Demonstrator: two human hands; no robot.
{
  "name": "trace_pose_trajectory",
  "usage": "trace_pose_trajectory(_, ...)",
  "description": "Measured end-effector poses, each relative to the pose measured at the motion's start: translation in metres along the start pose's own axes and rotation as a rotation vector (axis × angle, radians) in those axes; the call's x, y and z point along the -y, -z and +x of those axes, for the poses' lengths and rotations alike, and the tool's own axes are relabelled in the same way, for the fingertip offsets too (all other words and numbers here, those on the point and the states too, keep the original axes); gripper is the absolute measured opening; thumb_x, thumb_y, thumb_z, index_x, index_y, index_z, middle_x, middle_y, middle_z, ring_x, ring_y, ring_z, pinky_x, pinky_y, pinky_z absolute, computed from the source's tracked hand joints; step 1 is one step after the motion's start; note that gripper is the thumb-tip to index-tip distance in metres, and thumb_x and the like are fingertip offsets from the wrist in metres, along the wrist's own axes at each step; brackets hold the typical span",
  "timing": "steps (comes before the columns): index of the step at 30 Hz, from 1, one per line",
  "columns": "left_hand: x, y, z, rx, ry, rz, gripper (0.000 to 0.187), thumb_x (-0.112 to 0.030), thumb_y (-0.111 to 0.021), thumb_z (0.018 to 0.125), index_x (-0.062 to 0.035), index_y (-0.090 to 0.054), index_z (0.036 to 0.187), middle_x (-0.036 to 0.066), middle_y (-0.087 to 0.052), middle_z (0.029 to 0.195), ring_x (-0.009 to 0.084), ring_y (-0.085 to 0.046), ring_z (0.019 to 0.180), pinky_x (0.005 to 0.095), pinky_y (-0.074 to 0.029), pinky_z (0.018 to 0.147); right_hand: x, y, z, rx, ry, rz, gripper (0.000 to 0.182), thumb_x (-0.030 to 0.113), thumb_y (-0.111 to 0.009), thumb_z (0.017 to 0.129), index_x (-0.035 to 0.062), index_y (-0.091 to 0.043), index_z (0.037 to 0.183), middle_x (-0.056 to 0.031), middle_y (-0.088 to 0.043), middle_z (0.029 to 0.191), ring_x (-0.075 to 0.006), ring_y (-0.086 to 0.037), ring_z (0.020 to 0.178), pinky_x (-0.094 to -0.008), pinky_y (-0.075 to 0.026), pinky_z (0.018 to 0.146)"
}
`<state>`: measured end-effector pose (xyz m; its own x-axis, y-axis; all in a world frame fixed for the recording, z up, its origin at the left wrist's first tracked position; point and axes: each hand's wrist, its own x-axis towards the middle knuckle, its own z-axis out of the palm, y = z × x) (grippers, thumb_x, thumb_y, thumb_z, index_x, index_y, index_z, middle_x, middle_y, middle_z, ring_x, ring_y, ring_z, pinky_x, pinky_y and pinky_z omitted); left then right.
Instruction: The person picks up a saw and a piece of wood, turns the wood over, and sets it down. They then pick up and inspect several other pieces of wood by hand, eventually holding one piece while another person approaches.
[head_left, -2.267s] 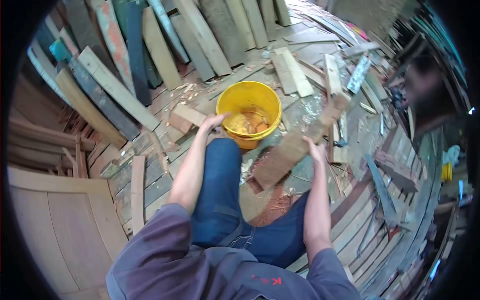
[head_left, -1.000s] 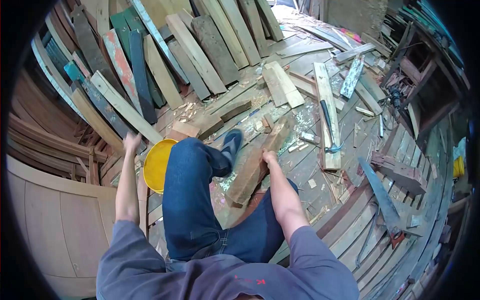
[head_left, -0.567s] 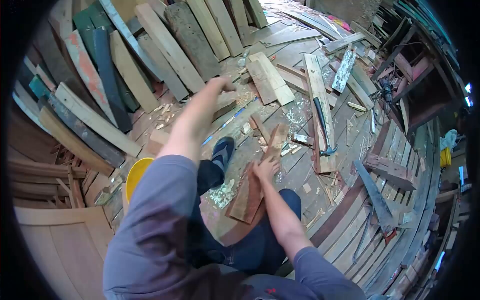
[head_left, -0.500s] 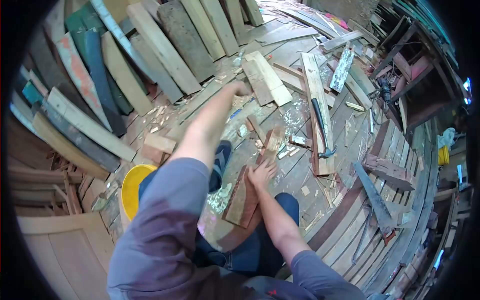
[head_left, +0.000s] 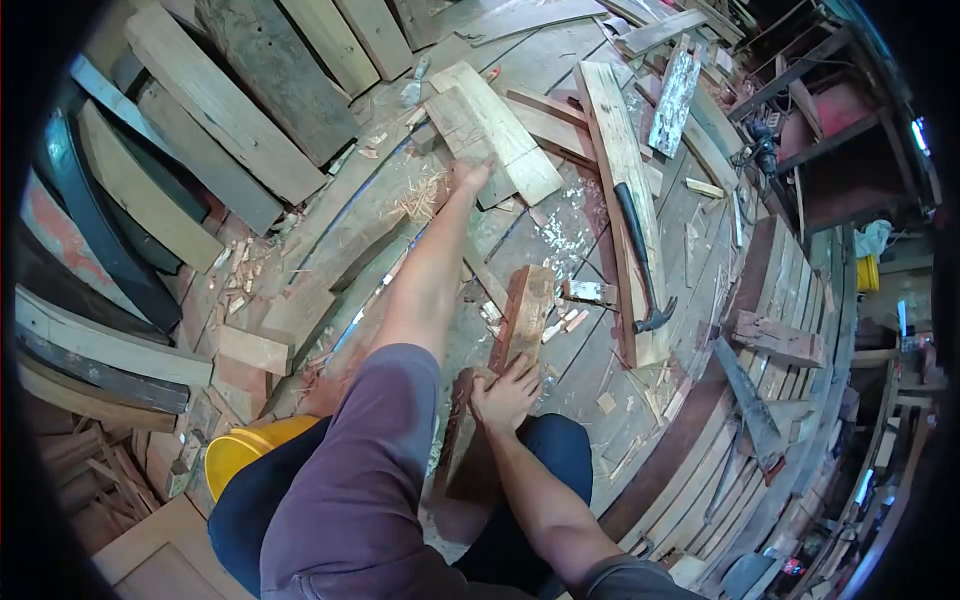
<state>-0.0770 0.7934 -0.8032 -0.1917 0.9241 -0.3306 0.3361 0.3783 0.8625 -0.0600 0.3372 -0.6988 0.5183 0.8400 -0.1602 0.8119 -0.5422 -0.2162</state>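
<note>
My left hand (head_left: 472, 178) reaches forward with its fingers closed over the edge of a short board (head_left: 455, 118), beside a longer pale board (head_left: 505, 128). Nearer my body, my right hand (head_left: 506, 396) is wrapped over a reddish-brown wooden block (head_left: 463, 435) between my knees. Its fingertips lie by the lower end of a second brown block (head_left: 526, 305) that points away from me. A claw hammer (head_left: 636, 240) rests on a long plank (head_left: 612, 130) to the right of both hands.
Curved and straight boards (head_left: 225, 105) lean at the left. A yellow bucket (head_left: 245, 450) stands by my left leg. Wood shavings (head_left: 420, 195) litter the floor. On the right, a handsaw (head_left: 750, 405) lies on slats near a dark frame (head_left: 850, 165).
The view has shifted toward the right and down. The short board under my left hand now lies apart from the pale board at an angle. My right hand stays on the block, whose tilt has changed.
</note>
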Motion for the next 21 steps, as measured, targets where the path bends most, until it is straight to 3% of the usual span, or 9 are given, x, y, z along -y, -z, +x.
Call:
trace_pose_trajectory(3, -0.046, 0.009, -0.053, -0.090, 0.106, 0.094, 0.096, -0.052, -0.075, 0.070, 0.0008, -0.035, 0.139, 0.020, -0.052, 0.131, 0.0330, -0.047, 0.125, 0.0419, -0.033, 0.108, 0.003, 0.003, 0.001, 0.032, -0.017, -0.012, 0.102, 0.049, -0.067, 0.068, -0.0036, -0.023, 0.143, -0.0348, -0.029, 0.140, -0.0453, -0.037, 0.121, -0.0526, -0.024, 0.106)
trace_pose_trajectory(5, -0.060, -0.006, -0.073, 0.113, -0.141, -0.211, 0.083, -0.047, -0.075, 0.073, -0.0013, -0.044, 0.134, 0.015, -0.060, 0.120, 0.0322, -0.052, 0.117, 0.0434, -0.032, 0.105, 0.002, 0.005, 0.001, 0.035, -0.018, -0.033, 0.102, 0.050, -0.067, 0.068, -0.0036, -0.023, 0.143, -0.0347, -0.029, 0.140, -0.0446, -0.038, 0.120, -0.0520, -0.025, 0.105)
trace_pose_trajectory(7, -0.078, -0.041, -0.083, -0.084, -0.540, 0.023, 0.057, -0.038, -0.074, 0.076, -0.0143, -0.056, 0.125, 0.009, -0.063, 0.115, 0.0283, -0.055, 0.112, 0.0396, -0.039, 0.098, 0.006, 0.008, 0.002, 0.049, -0.027, -0.040, 0.102, 0.050, -0.067, 0.069, -0.0034, -0.023, 0.143, -0.0344, -0.029, 0.139, -0.0437, -0.038, 0.119, -0.0512, -0.025, 0.105)
trace_pose_trajectory(9, -0.115, -0.044, -0.100, -0.045, -0.727, 0.041, 0.045, -0.031, -0.073, 0.074, -0.0137, -0.063, 0.114, 0.012, -0.062, 0.112, 0.0331, -0.052, 0.111, 0.0404, -0.036, 0.099, 0.005, 0.006, 0.003, 0.052, -0.024, -0.050, 0.102, 0.050, -0.067, 0.069, -0.0033, -0.022, 0.143, -0.0343, -0.030, 0.139, -0.0436, -0.038, 0.119, -0.0511, -0.025, 0.104)
trace_pose_trajectory(13, -0.116, -0.052, -0.082, -0.249, -0.269, 0.095, 0.033, -0.030, -0.069, 0.077, -0.0080, -0.062, 0.100, 0.016, -0.056, 0.114, 0.0325, -0.050, 0.115, 0.0436, -0.037, 0.101, 0.001, 0.001, 0.001, 0.018, -0.018, -0.012, 0.101, 0.050, -0.067, 0.069, -0.0036, -0.023, 0.143, -0.0340, -0.030, 0.139, -0.0433, -0.039, 0.118, -0.0507, -0.027, 0.103)
trace_pose_trajectory(15, -0.091, -0.035, -0.067, -0.298, -0.139, 0.157, 0.040, -0.031, -0.070, 0.076, -0.0063, -0.060, 0.106, 0.016, -0.054, 0.119, 0.0334, -0.049, 0.117, 0.0445, -0.035, 0.103, 0.000, 0.004, 0.001, 0.031, -0.021, -0.012, 0.101, 0.050, -0.067, 0.069, -0.0038, -0.024, 0.142, -0.0338, -0.030, 0.139, -0.0433, -0.039, 0.118, -0.0505, -0.027, 0.103)
trace_pose_trajectory(16, -0.074, -0.026, -0.055, -0.211, 0.003, 0.042, 0.047, -0.032, -0.069, 0.076, -0.0045, -0.056, 0.113, 0.018, -0.052, 0.122, 0.0348, -0.047, 0.119, 0.0459, -0.034, 0.105, 0.001, 0.005, 0.001, 0.042, -0.025, -0.018, 0.101, 0.049, -0.067, 0.069, -0.0039, -0.024, 0.142, -0.0337, -0.030, 0.139, -0.0434, -0.039, 0.118, -0.0504, -0.027, 0.103)
trace_pose_trajectory(19, -0.050, 0.010, -0.048, -0.458, -0.059, 0.368, 0.059, -0.028, -0.066, 0.077, 0.0014, -0.045, 0.124, 0.021, -0.043, 0.131, 0.0374, -0.040, 0.124, 0.0456, -0.034, 0.104, 0.003, 0.007, 0.002, 0.052, -0.026, -0.017, 0.100, 0.049, -0.067, 0.069, -0.0041, -0.024, 0.142, -0.0339, -0.031, 0.139, -0.0433, -0.039, 0.117, -0.0505, -0.028, 0.102)
trace_pose_trajectory(21, -0.058, 0.053, -0.046, -0.389, -0.116, 0.439, 0.064, -0.025, -0.065, 0.078, 0.0017, -0.038, 0.130, 0.021, -0.039, 0.135, 0.0374, -0.039, 0.123, 0.0474, -0.032, 0.105, 0.002, 0.005, 0.004, 0.042, -0.024, -0.018, 0.101, 0.049, -0.067, 0.068, -0.0042, -0.024, 0.142, -0.0343, -0.031, 0.138, -0.0436, -0.040, 0.117, -0.0510, -0.028, 0.101)
